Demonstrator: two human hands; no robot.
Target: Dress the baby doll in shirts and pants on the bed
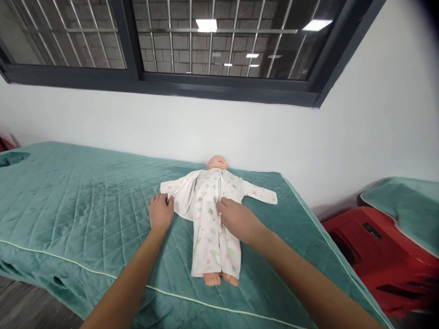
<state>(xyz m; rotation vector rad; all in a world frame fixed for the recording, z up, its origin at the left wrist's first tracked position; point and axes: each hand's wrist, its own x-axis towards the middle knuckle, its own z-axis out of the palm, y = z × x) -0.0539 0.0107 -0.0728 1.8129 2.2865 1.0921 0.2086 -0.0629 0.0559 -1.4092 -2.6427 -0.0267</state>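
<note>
A baby doll lies on its back, head toward the wall and bare feet toward me. It wears a white patterned baby shirt with the sleeves spread out and matching baby pants. The shirt's left side is opened outward, its plain inner face showing. My left hand is closed at that flap's outer edge, just below the left sleeve; its fingertips are partly hidden. Over the doll's middle, my right hand pinches the cloth near the shirt's front opening. Exactly which fold it grips is hard to see.
A green quilted cover is spread under the doll, with a pale piped edge at the front. A white wall and a dark-framed barred window stand behind. At the right are a red plastic stool and more green cloth.
</note>
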